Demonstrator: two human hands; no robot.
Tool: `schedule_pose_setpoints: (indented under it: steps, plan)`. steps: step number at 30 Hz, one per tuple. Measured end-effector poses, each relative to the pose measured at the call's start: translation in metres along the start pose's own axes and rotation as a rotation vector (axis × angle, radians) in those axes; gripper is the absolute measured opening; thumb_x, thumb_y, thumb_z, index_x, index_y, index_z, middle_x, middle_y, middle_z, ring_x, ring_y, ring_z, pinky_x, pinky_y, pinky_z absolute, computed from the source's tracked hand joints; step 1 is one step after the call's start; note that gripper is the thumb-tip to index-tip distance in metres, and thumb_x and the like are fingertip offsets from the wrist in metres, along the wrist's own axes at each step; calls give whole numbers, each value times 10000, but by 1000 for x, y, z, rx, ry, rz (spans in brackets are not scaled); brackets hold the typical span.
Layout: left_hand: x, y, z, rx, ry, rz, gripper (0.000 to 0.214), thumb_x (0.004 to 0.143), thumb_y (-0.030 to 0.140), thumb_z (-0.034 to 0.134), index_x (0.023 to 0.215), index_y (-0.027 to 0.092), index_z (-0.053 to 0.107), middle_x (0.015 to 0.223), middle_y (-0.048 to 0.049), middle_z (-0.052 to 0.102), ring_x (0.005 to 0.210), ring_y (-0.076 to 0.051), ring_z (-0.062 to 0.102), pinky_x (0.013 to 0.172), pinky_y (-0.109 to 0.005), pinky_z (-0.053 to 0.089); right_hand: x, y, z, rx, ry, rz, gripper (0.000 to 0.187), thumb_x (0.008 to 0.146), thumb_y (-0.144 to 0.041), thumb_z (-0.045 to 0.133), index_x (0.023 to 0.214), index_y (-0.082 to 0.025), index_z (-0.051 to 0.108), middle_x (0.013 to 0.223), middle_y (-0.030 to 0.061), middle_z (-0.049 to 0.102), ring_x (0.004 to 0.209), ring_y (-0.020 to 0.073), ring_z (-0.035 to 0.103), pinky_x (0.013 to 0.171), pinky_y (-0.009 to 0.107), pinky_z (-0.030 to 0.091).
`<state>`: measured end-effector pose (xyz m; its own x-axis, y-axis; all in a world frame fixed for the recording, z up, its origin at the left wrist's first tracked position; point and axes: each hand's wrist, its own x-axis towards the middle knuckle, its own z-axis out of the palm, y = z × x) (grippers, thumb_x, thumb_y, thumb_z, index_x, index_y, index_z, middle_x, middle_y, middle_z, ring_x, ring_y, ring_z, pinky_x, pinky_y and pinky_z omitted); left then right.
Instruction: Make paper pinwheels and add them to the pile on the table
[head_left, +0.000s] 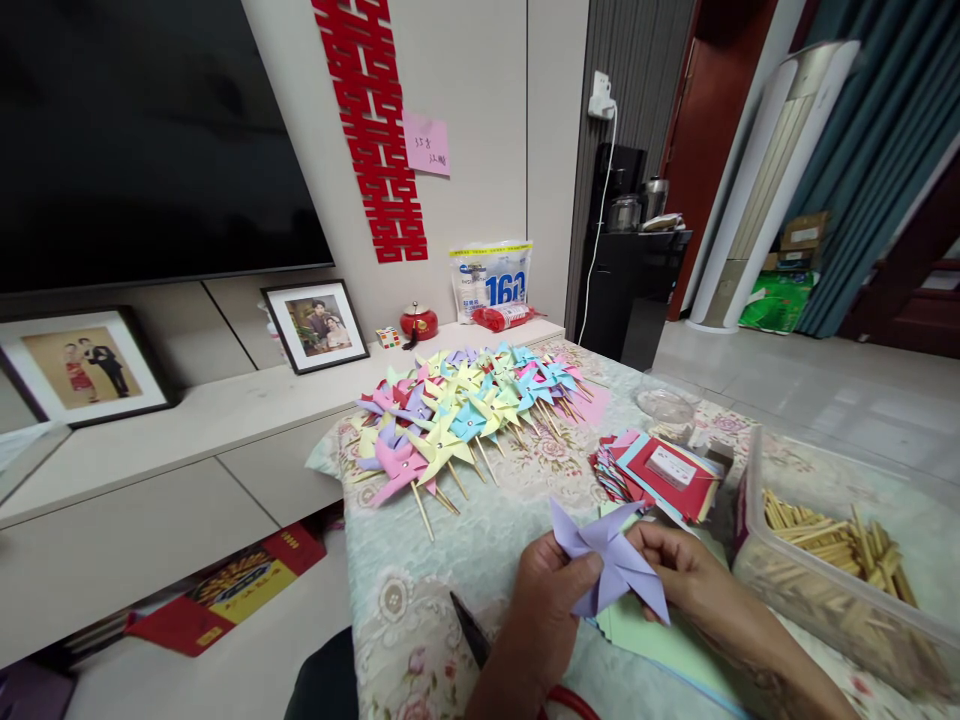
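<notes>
Between my two hands is a purple paper pinwheel [611, 560] with folded blades, held above the table. My left hand [551, 590] is closed on it, thumb pressed near its middle. From the right, my right hand [679, 565] pinches another blade, its fingertips partly behind the paper. Green paper sheets [652, 640] lie beneath my hands. Partly hidden under my left forearm is a pair of scissors [470, 628] with dark blades and red handles.
Many finished pinwheels on sticks [465, 420] are heaped across the table's far side. At right stands a clear plastic box [817, 575] of wooden sticks. Coloured paper [637, 460], with a small white box on top, lies near a clear round container [666, 408].
</notes>
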<state>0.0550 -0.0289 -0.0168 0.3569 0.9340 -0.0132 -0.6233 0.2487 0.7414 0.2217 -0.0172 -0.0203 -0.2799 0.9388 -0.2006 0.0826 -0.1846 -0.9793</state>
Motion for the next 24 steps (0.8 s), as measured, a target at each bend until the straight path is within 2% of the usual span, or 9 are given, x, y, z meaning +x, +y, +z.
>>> schedule_pose_setpoints:
  steps: [6, 15, 18, 24]
  plan:
    - [1, 2, 6, 15, -48, -4, 256, 711, 327, 740, 841, 107, 766, 621, -54, 636, 591, -169, 565, 636, -293, 435, -1, -2, 0, -23, -8, -9, 274, 720, -369, 778, 686, -179, 584, 503, -53, 581, 435, 81, 461, 465, 209, 303]
    - [1, 1, 0, 31, 37, -13, 290, 654, 327, 794, 822, 93, 763, 692, -66, 660, 609, -133, 521, 628, -253, 391, 0, 3, -2, -19, 3, -28, 324, 756, -430, 764, 672, -176, 580, 494, -34, 596, 431, 82, 440, 473, 215, 299]
    - [1, 1, 0, 37, 37, -14, 303, 651, 343, 797, 814, 90, 759, 639, -53, 634, 587, -133, 512, 606, -252, 381, 0, 3, -2, -13, 2, -12, 319, 730, -413, 784, 678, -176, 577, 489, -34, 598, 426, 82, 441, 471, 212, 295]
    - [2, 2, -1, 18, 83, -3, 315, 652, 355, 812, 833, 105, 749, 597, -31, 627, 566, -151, 548, 625, -282, 424, -2, -4, 0, -5, -23, -62, 276, 741, -409, 771, 728, -167, 641, 578, 3, 657, 524, 117, 520, 551, 242, 384]
